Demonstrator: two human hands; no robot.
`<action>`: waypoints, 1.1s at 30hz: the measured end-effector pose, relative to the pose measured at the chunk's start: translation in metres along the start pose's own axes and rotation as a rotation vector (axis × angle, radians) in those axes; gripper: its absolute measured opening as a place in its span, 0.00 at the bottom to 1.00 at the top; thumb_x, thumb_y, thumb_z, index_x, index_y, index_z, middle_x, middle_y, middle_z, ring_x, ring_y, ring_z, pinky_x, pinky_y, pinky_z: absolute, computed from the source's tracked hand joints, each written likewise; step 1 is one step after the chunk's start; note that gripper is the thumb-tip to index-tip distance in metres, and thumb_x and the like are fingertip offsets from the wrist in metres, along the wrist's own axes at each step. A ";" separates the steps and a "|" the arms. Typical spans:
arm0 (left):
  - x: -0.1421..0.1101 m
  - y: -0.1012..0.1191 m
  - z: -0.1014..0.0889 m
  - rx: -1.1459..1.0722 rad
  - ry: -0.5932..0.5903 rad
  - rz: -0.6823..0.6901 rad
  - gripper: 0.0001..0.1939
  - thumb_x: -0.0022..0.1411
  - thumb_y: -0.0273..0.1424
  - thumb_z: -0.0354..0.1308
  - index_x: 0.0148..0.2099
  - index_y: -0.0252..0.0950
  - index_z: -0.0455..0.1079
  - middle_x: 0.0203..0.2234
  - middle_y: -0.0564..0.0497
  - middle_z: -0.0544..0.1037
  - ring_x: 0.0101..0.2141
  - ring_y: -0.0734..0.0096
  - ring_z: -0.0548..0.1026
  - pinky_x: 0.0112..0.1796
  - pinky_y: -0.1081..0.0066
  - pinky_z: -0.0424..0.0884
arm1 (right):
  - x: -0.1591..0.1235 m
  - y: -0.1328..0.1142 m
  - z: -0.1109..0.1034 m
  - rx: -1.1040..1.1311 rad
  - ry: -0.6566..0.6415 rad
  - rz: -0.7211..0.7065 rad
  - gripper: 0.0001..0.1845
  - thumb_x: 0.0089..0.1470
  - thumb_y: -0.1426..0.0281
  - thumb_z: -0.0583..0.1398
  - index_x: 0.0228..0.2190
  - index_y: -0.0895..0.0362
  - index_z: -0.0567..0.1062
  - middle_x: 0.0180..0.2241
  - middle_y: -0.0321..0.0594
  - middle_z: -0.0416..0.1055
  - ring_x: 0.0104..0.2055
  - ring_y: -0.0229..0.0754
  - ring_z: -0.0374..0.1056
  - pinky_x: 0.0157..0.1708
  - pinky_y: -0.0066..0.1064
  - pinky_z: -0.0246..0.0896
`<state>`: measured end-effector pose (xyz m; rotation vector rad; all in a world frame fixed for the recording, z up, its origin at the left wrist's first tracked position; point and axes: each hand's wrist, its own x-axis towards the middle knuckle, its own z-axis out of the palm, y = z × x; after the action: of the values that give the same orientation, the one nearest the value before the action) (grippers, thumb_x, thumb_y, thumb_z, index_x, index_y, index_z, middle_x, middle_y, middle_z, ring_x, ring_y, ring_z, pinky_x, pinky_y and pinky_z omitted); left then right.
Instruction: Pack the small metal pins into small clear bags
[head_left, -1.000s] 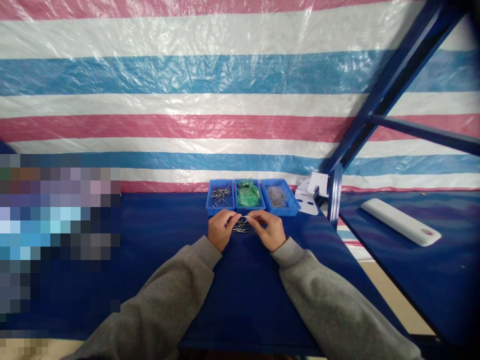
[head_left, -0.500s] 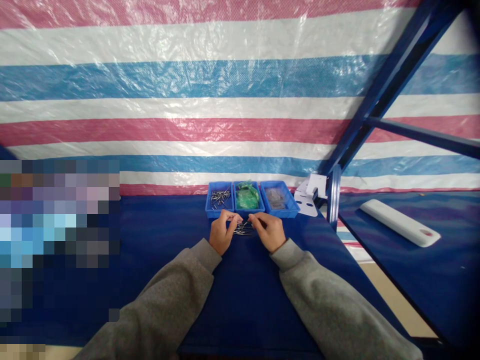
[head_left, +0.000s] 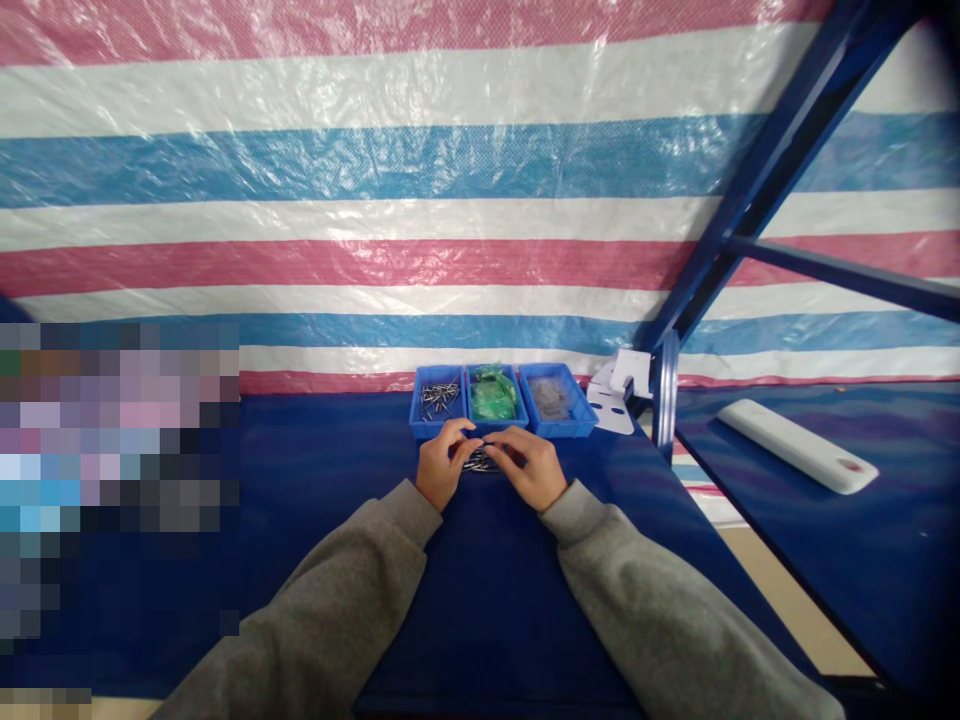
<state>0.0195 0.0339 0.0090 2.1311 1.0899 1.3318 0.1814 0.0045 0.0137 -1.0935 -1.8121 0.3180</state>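
Note:
My left hand [head_left: 441, 464] and my right hand [head_left: 531, 466] meet fingertip to fingertip above a small pile of thin metal pins [head_left: 478, 461] on the blue table. Both hands are curled in a pinch. Whatever sits between the fingertips is too small to make out. The left index finger arches a little above its thumb. Just behind the hands stand three blue bins in a row: the left bin [head_left: 415, 428] holds similar metal pins [head_left: 440, 397], the middle one a green plastic bag [head_left: 493, 393], the right bin [head_left: 577, 428] small greyish pieces [head_left: 549, 398] that look bagged.
White cut-out sheets [head_left: 611, 412] lie right of the bins, against a blue metal post [head_left: 664, 395]. On a second table to the right rests a long white object [head_left: 799, 445]. A striped plastic sheet [head_left: 375, 260] hangs behind. The left side is blurred out.
My right hand has moved slightly left, bringing its fingertips to those of my left hand. The left index finger has lifted from its thumb. A thin metal piece seen at the right fingertips is now hidden.

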 end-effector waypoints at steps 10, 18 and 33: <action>0.000 0.005 -0.004 -0.017 0.013 0.067 0.09 0.59 0.34 0.53 0.40 0.36 0.69 0.27 0.52 0.77 0.26 0.75 0.74 0.31 0.75 0.69 | 0.001 0.004 0.001 -0.043 0.061 0.054 0.15 0.57 0.63 0.50 0.29 0.57 0.72 0.27 0.40 0.71 0.29 0.38 0.66 0.31 0.28 0.60; 0.000 0.006 -0.006 0.128 0.036 0.090 0.12 0.61 0.34 0.51 0.29 0.34 0.70 0.19 0.53 0.73 0.21 0.76 0.70 0.27 0.76 0.66 | 0.001 0.001 -0.001 -0.031 0.051 0.038 0.14 0.56 0.62 0.51 0.29 0.57 0.73 0.26 0.39 0.70 0.25 0.36 0.64 0.27 0.27 0.58; 0.002 0.012 -0.005 -0.103 -0.003 0.045 0.07 0.63 0.30 0.47 0.39 0.34 0.64 0.38 0.46 0.76 0.41 0.70 0.74 0.43 0.67 0.68 | 0.001 0.008 0.002 -0.091 0.083 0.073 0.16 0.58 0.63 0.50 0.31 0.56 0.74 0.29 0.41 0.73 0.31 0.40 0.69 0.32 0.29 0.61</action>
<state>0.0206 0.0273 0.0203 2.0930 0.9561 1.3740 0.1842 0.0105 0.0087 -1.2202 -1.7300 0.2317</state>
